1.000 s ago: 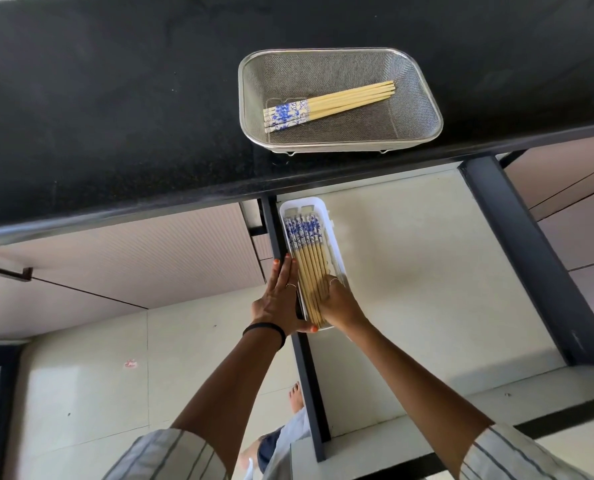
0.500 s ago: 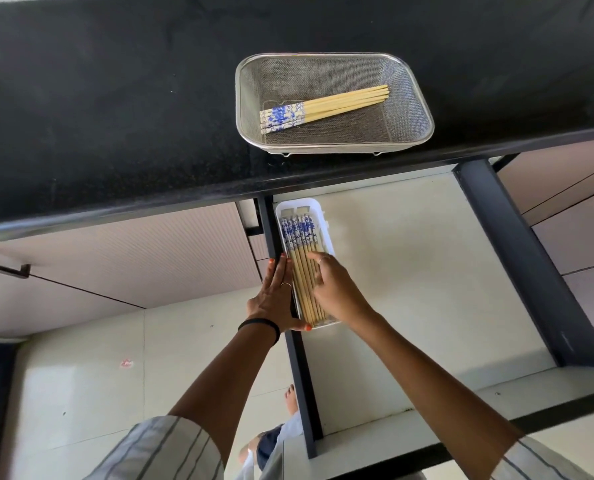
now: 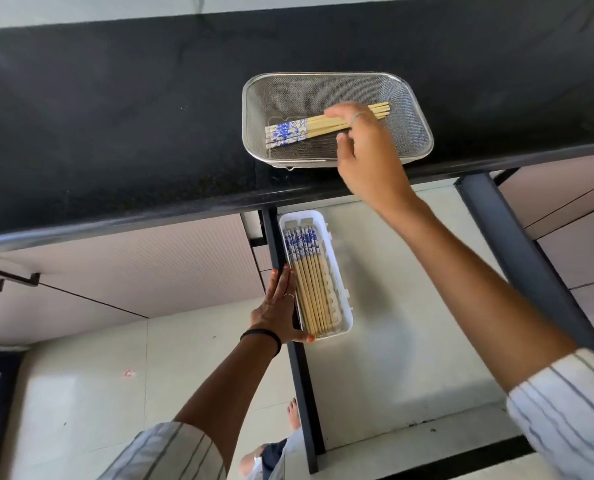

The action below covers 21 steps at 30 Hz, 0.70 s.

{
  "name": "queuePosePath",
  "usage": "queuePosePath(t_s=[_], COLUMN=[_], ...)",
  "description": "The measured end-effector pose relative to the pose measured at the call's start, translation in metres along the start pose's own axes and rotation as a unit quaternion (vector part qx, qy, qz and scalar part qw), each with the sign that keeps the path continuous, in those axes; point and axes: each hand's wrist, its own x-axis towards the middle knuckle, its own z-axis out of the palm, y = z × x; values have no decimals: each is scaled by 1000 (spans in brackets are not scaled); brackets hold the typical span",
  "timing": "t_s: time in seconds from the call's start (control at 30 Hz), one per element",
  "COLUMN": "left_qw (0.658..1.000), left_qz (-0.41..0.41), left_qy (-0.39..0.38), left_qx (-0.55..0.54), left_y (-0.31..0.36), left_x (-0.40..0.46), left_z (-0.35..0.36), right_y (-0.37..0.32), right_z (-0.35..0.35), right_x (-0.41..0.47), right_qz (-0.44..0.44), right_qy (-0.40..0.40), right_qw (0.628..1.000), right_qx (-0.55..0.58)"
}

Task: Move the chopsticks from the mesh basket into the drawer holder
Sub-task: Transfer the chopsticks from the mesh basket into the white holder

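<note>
Grip: right hand (image 3: 364, 150) fingers spread over basket chopsticks (image 3: 323, 126), nothing pinched; left hand (image 3: 278, 310) flat against holder (image 3: 340, 268).
Risk: I'd fear sticks rolling apart, toward 9 o'clock.

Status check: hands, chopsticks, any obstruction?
Right hand open over basket chopsticks, not yet gripping. Left hand flat against white holder. Mesh basket unobstructed.

The black stone countertop (image 3: 115, 133) carries the mesh basket (image 3: 416, 109), positioned near its front edge. The open drawer (image 3: 392, 306) below has a pale floor, with the white holder (image 3: 345, 317) lying against its left wall.
</note>
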Motion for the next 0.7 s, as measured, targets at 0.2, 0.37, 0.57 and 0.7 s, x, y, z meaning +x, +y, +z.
queuePosePath(t_s=[0.2,0.37,0.57,0.7], left_qw=[1000,1000,1000,1000], left_qz=[6,10,13,11], left_qy=[6,12,16,19], left_qx=[-9,-11,-11,-20], left_y=[-2,-2,-3,-2], left_x=[1,2,0,-1], left_z=[2,3,3,1], right_y=[37,51,60,62], right_z=[10,14,31,36], right_x=[51,73,88,92], right_qz=[129,152,91,37], right_qy=[-177,-303,-244,-247], right_qw=[966,915,931,919], right_qx=[-138,-219,-255,-306])
